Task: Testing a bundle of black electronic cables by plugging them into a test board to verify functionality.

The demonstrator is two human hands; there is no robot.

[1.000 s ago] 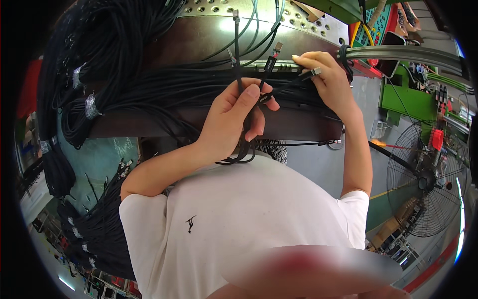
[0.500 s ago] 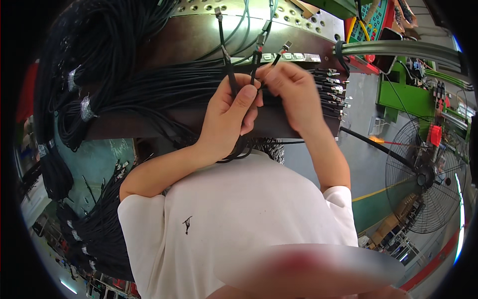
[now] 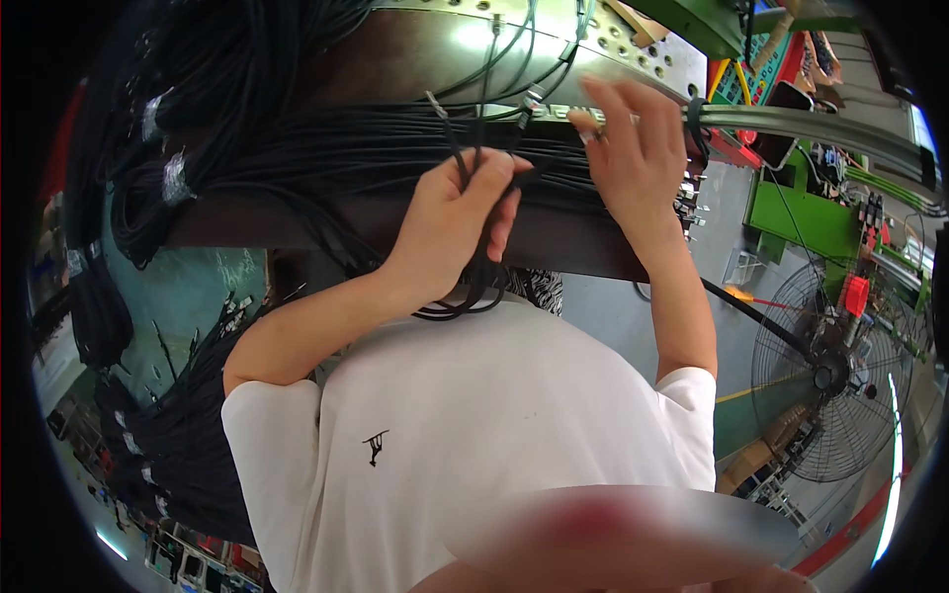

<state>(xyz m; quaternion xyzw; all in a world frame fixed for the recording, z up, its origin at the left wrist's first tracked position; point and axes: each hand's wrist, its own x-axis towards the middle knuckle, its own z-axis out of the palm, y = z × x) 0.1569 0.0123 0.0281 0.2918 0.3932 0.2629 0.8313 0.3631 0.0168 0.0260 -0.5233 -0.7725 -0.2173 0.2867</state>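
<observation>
My left hand (image 3: 457,212) is closed around several black cables (image 3: 479,272), its thumb pressed over them above the table's near edge. Their ends fan out beyond the fingers: one metal connector (image 3: 534,96) points up and right, another cable end (image 3: 433,102) points up and left. Below the fist the cables curve in loops close to my shirt. My right hand (image 3: 638,148) is raised to the right of them with fingers apart, over the row of cables. A small pale spot shows by its thumb; what it is cannot be made out.
A thick row of black cables (image 3: 336,148) lies across the dark table (image 3: 415,59), with metal ends at the right. Silver-tied coils (image 3: 176,178) sit on the left. A metal rail (image 3: 811,121) juts out on the right; a fan (image 3: 830,376) stands beyond.
My right hand has come away from the cables, moving right and spreading its fingers. The cable ends in my left hand have shifted, while that hand keeps its hold.
</observation>
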